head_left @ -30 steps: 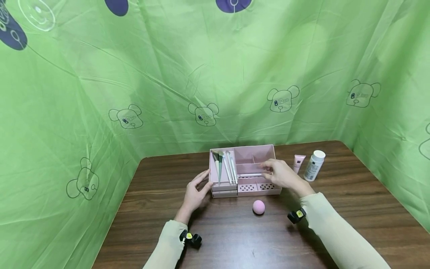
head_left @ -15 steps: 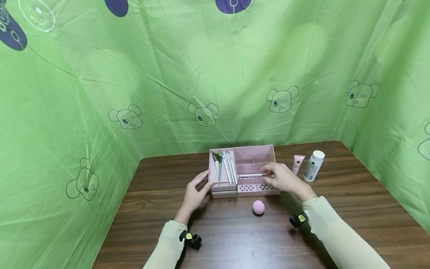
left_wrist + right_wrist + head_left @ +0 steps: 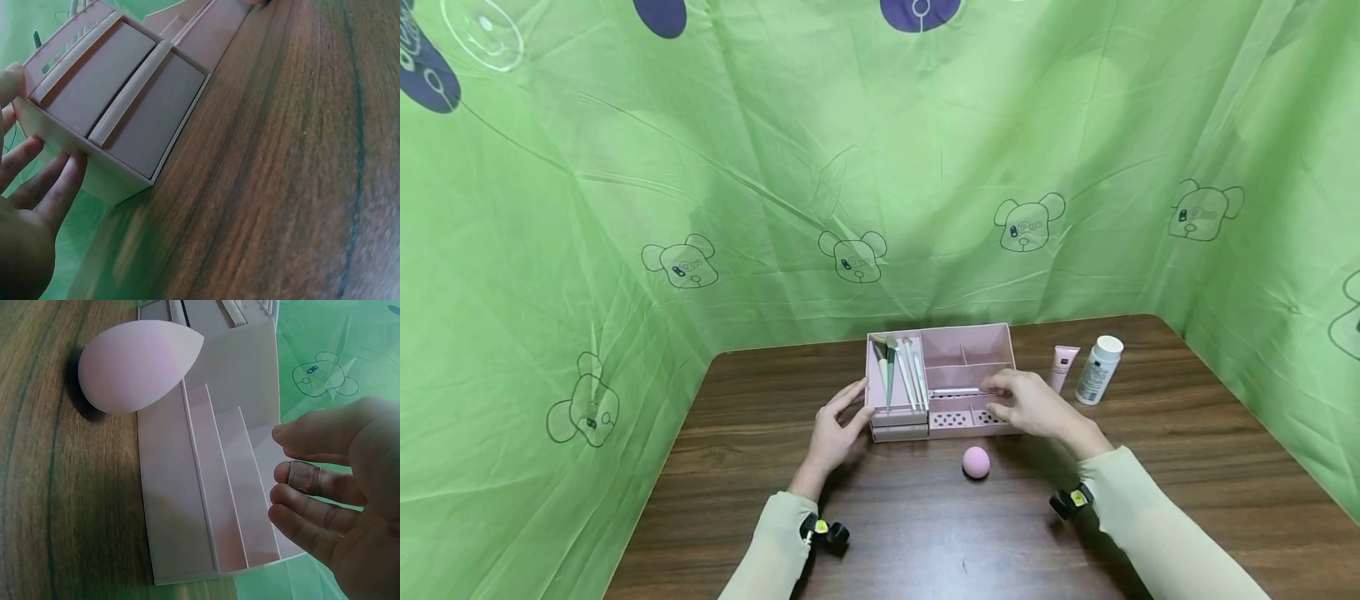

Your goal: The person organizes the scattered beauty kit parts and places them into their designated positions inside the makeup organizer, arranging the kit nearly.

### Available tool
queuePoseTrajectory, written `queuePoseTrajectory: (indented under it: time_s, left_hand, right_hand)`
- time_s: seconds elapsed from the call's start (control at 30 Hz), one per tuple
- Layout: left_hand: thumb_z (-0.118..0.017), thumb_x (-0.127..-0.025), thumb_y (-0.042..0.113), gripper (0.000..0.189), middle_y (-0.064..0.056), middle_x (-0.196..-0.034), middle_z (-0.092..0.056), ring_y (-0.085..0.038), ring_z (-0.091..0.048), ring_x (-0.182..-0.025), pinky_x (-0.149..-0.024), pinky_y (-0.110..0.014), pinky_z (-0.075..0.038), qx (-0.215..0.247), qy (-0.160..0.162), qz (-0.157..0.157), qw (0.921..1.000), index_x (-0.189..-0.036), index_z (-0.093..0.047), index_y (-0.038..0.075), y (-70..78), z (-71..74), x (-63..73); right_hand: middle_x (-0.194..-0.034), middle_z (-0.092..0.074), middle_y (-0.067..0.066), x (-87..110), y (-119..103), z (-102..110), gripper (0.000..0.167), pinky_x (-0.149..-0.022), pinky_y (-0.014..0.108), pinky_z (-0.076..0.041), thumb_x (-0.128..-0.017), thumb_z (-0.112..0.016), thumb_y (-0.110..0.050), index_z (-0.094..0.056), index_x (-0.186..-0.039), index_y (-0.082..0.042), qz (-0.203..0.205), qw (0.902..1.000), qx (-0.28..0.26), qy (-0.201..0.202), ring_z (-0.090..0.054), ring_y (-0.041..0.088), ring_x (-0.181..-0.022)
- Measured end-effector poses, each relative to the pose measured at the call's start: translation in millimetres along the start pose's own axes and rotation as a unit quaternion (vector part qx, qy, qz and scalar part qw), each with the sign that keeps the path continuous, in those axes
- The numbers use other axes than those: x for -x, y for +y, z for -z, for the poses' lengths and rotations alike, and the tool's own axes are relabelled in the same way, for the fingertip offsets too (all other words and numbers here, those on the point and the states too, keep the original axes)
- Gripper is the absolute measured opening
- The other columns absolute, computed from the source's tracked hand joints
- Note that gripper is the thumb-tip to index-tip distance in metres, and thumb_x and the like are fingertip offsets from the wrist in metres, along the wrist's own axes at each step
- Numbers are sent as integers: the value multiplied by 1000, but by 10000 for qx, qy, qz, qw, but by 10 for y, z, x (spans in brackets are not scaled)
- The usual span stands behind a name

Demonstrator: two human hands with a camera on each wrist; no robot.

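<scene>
A pink desktop organizer (image 3: 977, 429) stands on the table, a drawer section on its left and stepped compartments on its right. Several makeup brushes (image 3: 907, 375) lie on the left top. My left hand (image 3: 837, 427) touches the left side; in the left wrist view its thumb is at the front edge and its extended fingers are against the side wall. One slim pink-handled brush (image 3: 953, 391) lies across a middle compartment. Over its right end is my right hand (image 3: 1033, 406), thumb and fingers apart. A band (image 3: 304, 478) circles one right finger.
A pink makeup sponge (image 3: 976, 462) sits in front of the organizer. Right of the organizer stand a small pink tube (image 3: 1063, 367) and a white bottle (image 3: 1099, 371). Green cloth (image 3: 775, 167) surrounds the brown wooden table (image 3: 760, 400).
My right hand has shifted slightly down and toward the front. The brush end that showed beneath it half a second ago is now mostly hidden. My left hand stays in place.
</scene>
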State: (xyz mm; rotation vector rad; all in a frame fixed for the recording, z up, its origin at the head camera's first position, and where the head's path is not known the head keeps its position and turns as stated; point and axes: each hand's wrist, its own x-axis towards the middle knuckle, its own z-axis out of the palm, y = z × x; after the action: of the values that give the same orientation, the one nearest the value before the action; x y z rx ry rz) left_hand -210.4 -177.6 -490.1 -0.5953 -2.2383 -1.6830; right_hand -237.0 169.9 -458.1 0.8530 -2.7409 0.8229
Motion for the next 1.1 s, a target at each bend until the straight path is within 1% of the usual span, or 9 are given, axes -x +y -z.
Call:
queuePoseTrajectory:
  time_s: [0.2, 0.3, 0.37, 0.5, 0.63, 0.7, 0.83, 0.97, 1.1]
  left_hand:
    - [-67, -91, 5, 46, -27, -137, -53, -42, -59, -117, -101, -59, -44, 117, -30, 5, 9999, -134, -54, -7, 0, 7, -2]
    - [-67, -91, 5, 46, -27, -137, -53, -42, -58, -117, -101, -60, -43, 184, -43, 29, 9998, -134, -54, -7, -1, 10, -4]
    - [-67, -92, 6, 46, -27, -137, -53, -42, -58, -117, -102, -60, -43, 203, -54, 55, 9998, -134, -54, -6, 0, 13, -5]
    - [-67, -92, 6, 46, -27, -138, -52, -43, -58, -118, -102, -59, -43, 196, -77, 106, 9997, -135, -54, -5, 4, 17, -9]
    - [-67, -92, 6, 47, -26, -138, -52, -42, -58, -118, -102, -58, -43, 169, -66, 92, 9998, -135, -53, -6, 8, 15, -9]
    - [-67, -91, 5, 46, -27, -137, -53, -42, -58, -117, -102, -58, -44, 141, -46, 47, 9999, -134, -54, -7, 6, 14, -7]
    - [-66, -91, 3, 46, -28, -136, -53, -43, -59, -116, -100, -59, -44, 117, -18, -75, 9999, -133, -53, -9, 3, 8, -2]
    - [-66, -91, 3, 46, -29, -136, -53, -45, -58, -115, -99, -61, -44, 108, -26, -116, 9999, -133, -53, -10, 2, 3, 1]
    - [-66, -91, 3, 46, -28, -136, -53, -46, -58, -116, -99, -62, -44, 126, -48, -88, 9999, -133, -53, -10, -1, 1, 6]
  right_hand:
    - [-97, -70, 5, 51, -21, 4, 30, -77, 41, -59, -78, -76, -10, -71, -107, -5, 156, 9997, -149, 103, -66, 21, -86]
    - [-92, -68, 2, 79, -32, 6, 29, -75, 40, -58, -78, -75, -9, -71, -107, -5, 210, 9995, -211, 97, -66, 22, -84]
    - [-91, -67, 0, 101, -41, 4, 30, -74, 37, -58, -79, -75, -9, -71, -108, -4, 222, 9995, -195, 85, -65, 22, -83]
    - [-96, -70, 4, 144, -58, -9, 30, -73, 33, -58, -80, -75, -10, -70, -109, -5, 246, 9995, -178, 58, -66, 22, -84]
    - [-105, -71, 6, 194, -89, -24, 28, -75, 36, -59, -82, -74, -10, -70, -110, -7, 302, 9991, -293, 3, -66, 21, -86]
    - [-106, -70, 4, 220, -105, -35, 28, -75, 37, -59, -82, -74, -10, -70, -110, -9, 347, 9987, -375, -27, -67, 21, -86]
    - [-101, -70, -2, 269, -122, -66, 27, -74, 35, -59, -83, -76, -11, -70, -109, -11, 457, 9979, -447, -92, -67, 19, -85]
    - [-102, -71, -1, 314, -124, -90, 29, -76, 35, -59, -82, -77, -14, -69, -110, -11, 638, 9968, -427, -201, -67, 19, -86]
    - [-108, -70, 4, 357, -134, -86, 35, -80, 37, -59, -81, -77, -14, -67, -114, -10, 809, 9939, -601, -436, -68, 21, -91]
